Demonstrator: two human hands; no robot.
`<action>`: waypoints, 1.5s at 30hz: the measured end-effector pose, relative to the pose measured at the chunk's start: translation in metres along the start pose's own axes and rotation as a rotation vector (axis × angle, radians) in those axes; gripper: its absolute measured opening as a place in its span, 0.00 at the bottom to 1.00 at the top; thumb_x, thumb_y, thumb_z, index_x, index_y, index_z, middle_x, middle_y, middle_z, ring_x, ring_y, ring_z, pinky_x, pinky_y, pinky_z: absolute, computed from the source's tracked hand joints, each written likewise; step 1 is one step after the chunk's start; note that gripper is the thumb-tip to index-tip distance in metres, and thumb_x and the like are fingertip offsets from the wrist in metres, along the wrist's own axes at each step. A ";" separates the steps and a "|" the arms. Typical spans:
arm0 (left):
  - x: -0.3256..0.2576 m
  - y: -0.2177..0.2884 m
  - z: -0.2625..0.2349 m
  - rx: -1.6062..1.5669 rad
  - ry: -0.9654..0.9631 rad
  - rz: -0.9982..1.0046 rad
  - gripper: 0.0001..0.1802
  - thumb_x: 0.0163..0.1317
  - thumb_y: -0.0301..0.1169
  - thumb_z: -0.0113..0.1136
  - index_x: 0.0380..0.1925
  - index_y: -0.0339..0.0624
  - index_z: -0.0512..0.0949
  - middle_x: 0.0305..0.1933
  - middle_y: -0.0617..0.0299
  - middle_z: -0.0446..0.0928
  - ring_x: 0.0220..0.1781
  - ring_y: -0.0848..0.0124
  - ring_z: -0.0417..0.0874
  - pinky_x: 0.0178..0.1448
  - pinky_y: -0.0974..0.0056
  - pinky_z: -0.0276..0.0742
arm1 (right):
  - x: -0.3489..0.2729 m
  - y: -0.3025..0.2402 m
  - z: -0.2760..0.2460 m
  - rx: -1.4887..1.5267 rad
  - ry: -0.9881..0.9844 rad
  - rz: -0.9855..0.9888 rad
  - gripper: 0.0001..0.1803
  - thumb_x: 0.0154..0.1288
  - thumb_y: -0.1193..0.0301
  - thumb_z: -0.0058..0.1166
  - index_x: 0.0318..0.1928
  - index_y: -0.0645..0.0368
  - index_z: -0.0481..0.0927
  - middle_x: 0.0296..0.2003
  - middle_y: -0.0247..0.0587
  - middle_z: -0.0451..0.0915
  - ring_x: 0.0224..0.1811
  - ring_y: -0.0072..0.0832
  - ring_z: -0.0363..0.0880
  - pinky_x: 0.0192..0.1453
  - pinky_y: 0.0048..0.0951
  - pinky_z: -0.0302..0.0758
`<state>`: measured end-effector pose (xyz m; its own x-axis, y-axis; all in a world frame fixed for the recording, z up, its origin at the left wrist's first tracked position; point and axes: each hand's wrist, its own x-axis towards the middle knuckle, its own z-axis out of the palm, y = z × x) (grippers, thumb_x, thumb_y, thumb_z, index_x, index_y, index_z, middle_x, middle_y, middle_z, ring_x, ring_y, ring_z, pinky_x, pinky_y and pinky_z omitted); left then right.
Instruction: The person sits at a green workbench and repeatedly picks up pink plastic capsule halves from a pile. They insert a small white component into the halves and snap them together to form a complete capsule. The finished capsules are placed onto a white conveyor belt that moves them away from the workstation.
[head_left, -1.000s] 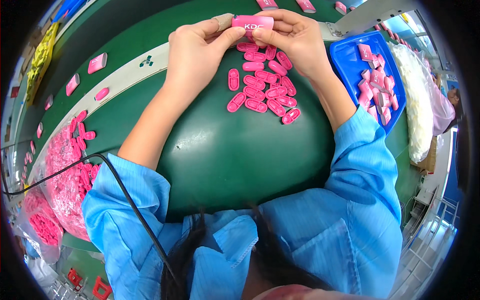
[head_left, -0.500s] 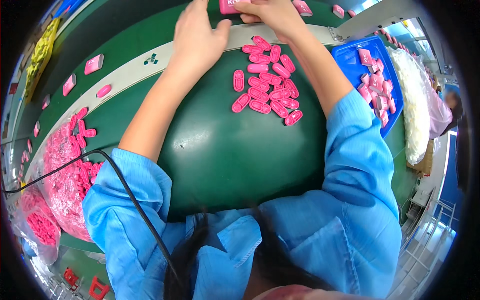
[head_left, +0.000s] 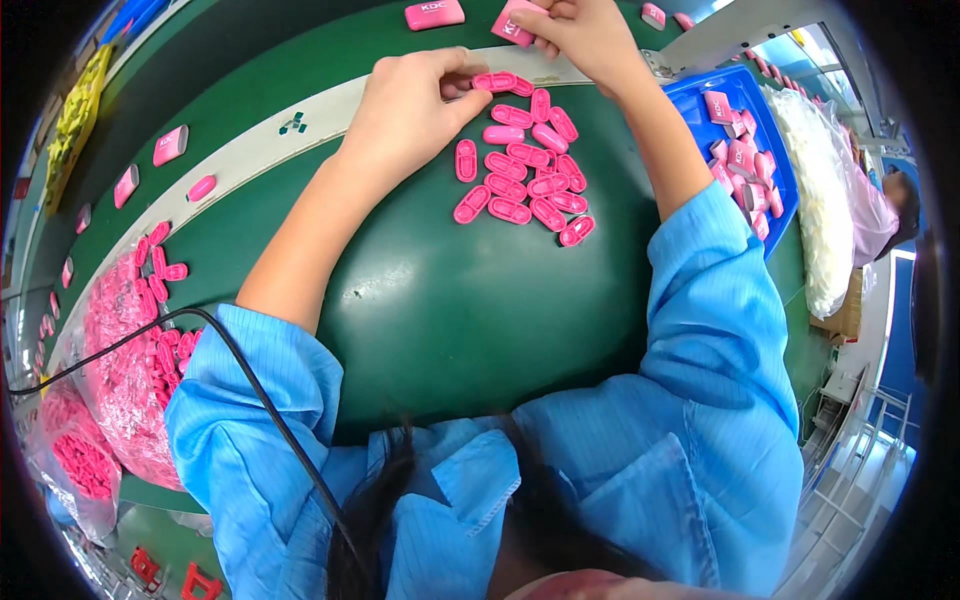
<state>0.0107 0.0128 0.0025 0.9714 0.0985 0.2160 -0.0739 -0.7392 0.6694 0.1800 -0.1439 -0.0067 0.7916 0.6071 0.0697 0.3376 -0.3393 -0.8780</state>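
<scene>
My right hand (head_left: 592,42) is closed on a pink case (head_left: 512,24) with white lettering, above the pale rail at the far side. The left hand (head_left: 412,102) pinches a pink oval cap (head_left: 494,82) between thumb and fingers at the far edge of a loose pile. Several more oval pink caps (head_left: 506,165) lie in that pile on the green table (head_left: 440,300), most with their hollow side up. Another pink case (head_left: 434,13) rests on the green belt beyond the rail, left of the held one.
A curved pale rail (head_left: 330,110) divides the table from the belt, where more pink cases (head_left: 171,146) lie. To the right is a blue tray (head_left: 785,200) of pink cases beside a bag of white pieces (head_left: 815,200). Bagged pink caps (head_left: 115,340) and a black cable (head_left: 240,345) are at left.
My left hand has come back toward me and taken hold of a cap at the pile. The right hand has shifted right with its case. Cases on the belt have moved left.
</scene>
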 end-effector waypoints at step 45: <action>0.006 -0.013 0.010 0.079 0.253 0.300 0.13 0.62 0.27 0.61 0.46 0.44 0.83 0.40 0.59 0.81 0.35 0.65 0.82 0.43 0.64 0.79 | 0.025 -0.003 0.020 -0.251 0.283 -0.218 0.14 0.63 0.72 0.59 0.45 0.69 0.82 0.37 0.51 0.85 0.37 0.44 0.85 0.45 0.34 0.82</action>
<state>0.0199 0.0165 -0.0119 0.8226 0.0240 0.5682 -0.3186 -0.8081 0.4954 0.1884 -0.1130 -0.0120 0.7846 0.4748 0.3988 0.5981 -0.4100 -0.6886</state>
